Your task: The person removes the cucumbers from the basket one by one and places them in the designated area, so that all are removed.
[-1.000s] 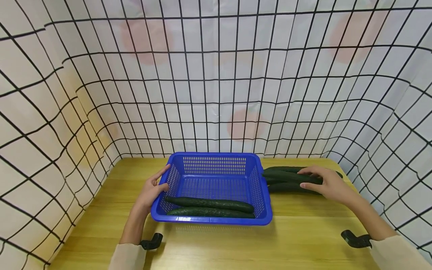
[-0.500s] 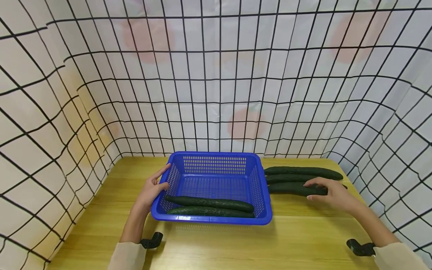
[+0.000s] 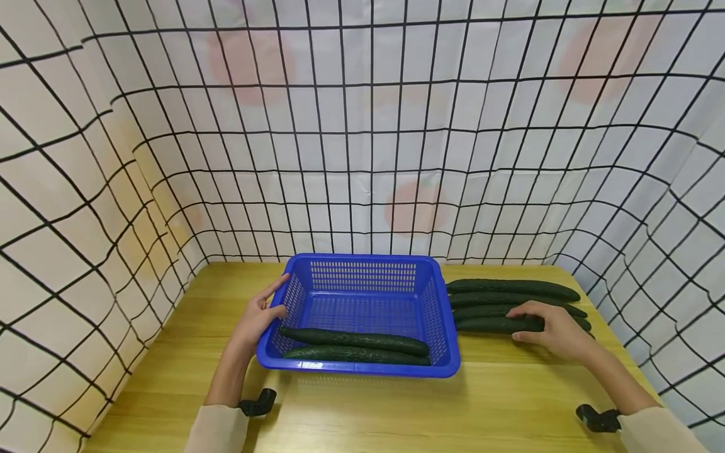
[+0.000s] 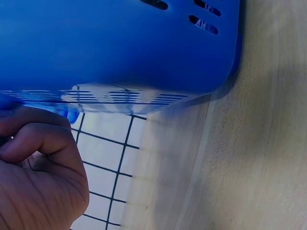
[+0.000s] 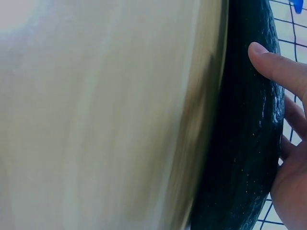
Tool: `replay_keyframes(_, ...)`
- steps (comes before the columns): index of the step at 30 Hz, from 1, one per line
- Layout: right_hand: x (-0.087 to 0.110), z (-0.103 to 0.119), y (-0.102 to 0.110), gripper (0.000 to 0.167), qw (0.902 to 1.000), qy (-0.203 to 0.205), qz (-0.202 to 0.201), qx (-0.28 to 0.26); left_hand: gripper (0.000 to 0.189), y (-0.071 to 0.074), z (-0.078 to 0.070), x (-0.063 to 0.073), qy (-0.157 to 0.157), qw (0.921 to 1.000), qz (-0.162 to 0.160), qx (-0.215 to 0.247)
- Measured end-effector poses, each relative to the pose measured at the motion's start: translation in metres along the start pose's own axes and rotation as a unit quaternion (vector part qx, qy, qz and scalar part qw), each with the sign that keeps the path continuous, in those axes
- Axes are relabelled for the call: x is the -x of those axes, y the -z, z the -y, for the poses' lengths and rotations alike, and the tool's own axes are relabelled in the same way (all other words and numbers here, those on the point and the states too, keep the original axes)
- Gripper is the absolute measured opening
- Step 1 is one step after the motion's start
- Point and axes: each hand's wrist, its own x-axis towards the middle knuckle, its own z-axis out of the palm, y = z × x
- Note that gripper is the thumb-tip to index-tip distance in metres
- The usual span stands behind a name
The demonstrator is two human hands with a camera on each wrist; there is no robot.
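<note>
My left hand [image 3: 253,322] grips the left rim of a blue slotted plastic basket [image 3: 362,369], its thumb over the edge. Two dark green cucumbers [image 3: 368,340] lie side by side along the basket's near wall. To the right of the basket, my right hand [image 3: 557,333] holds the nearest cucumber [image 3: 484,324] of a row on the table. In the right wrist view, the thumb [image 5: 273,67] presses one side of this cucumber [image 5: 244,120], with fingers on the other side, partly hidden. More cucumbers [image 3: 510,287] lie parallel behind it, close together.
The wooden table [image 3: 362,415] extends in front of the basket and to both sides. A black wire grid [image 3: 370,132] with pale printed sheeting behind it encloses the back and sides. Black wrist mounts [image 3: 258,402] sit on both forearms.
The right hand has come nearer the table's front, and the cucumbers, piled at first, now lie spread in a row with one beneath that hand. The left hand and basket stay put.
</note>
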Motion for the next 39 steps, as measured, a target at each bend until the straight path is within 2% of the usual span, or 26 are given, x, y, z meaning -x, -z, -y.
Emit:
replay_keyframes(6, 0.0, 0.001, -0.007, 0.034, 0.9993, 0.018, 0.004, 0.031, 0.084, 0.001, -0.003, 0.001, -0.004, 0.9999, 0.001, 0.01)
replay_keyframes(11, 0.002, 0.002, -0.011, 0.031, 0.999, 0.011, 0.003, 0.044, 0.084, 0.001, -0.006, -0.001, -0.004, 1.0, -0.001, -0.003)
replay_keyframes(15, 0.003, 0.005, -0.008, 0.029, 0.9993, -0.002, -0.003, 0.039, 0.083, 0.0, -0.007, -0.001, -0.003, 1.0, 0.002, -0.004)
replay_keyframes(19, -0.003, 0.011, -0.003, 0.029, 0.999, 0.001, -0.01, 0.043, 0.083, 0.0, -0.007, 0.0, -0.004, 1.0, 0.002, -0.003)
replay_keyframes(24, -0.017, 0.028, 0.001, 0.031, 0.999, 0.007, -0.02, 0.04, 0.083, 0.001, -0.006, 0.001, -0.002, 1.0, -0.001, -0.005)
replay_keyframes(31, -0.04, 0.062, 0.006, 0.034, 0.9999, 0.0, -0.01, -0.007, 0.082, 0.0, -0.002, 0.001, -0.001, 1.0, -0.002, -0.004)
replay_keyframes(39, -0.065, 0.093, 0.003, 0.033, 0.9986, 0.028, -0.025, -0.036, 0.083, -0.001, -0.001, 0.001, -0.004, 1.0, -0.001, 0.004)
